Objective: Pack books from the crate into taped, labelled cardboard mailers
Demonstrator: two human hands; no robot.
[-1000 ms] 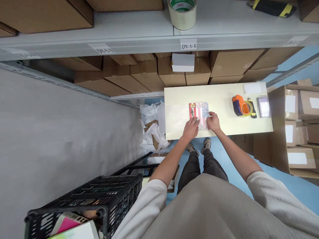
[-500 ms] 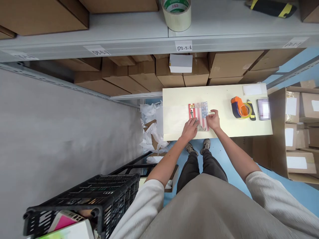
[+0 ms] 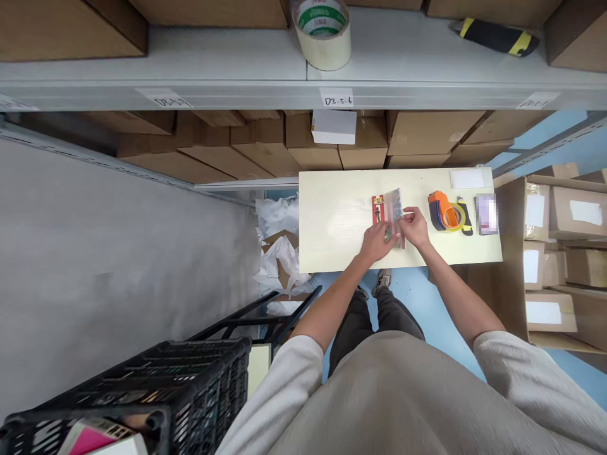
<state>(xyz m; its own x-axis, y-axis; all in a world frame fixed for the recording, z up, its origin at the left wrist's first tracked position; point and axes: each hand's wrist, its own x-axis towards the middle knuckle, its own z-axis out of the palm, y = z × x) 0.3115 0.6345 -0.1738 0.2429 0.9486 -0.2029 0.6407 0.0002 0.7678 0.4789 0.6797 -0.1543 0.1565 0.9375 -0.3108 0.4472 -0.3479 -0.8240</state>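
A thin book [image 3: 378, 207] with a red strip and a flag printed on its cover is on the pale table in the head view. Its right part is tilted up and looks narrower. My left hand [image 3: 375, 243] grips the lower part, fingers bent over the cover. With thumb and fingers pinched together, my right hand [image 3: 415, 228] holds the right edge. Both hands hide parts of the book. Right of them lie an orange and blue tape dispenser [image 3: 442, 210] with yellow tape and a black and yellow box cutter [image 3: 466, 218].
The pale table [image 3: 332, 221] stands below a grey shelf [image 3: 227, 60] with cardboard boxes. A tape roll [image 3: 323, 38] sits on the shelf. At right is a large carton [image 3: 516, 253] of boxes. A black crate [image 3: 208, 379] and crumpled white paper [image 3: 279, 259] are at left.
The book and both hands have shifted right along the table. The book's right part has come up from flat, and my left hand is closer to my right. The camera view has shifted slightly.
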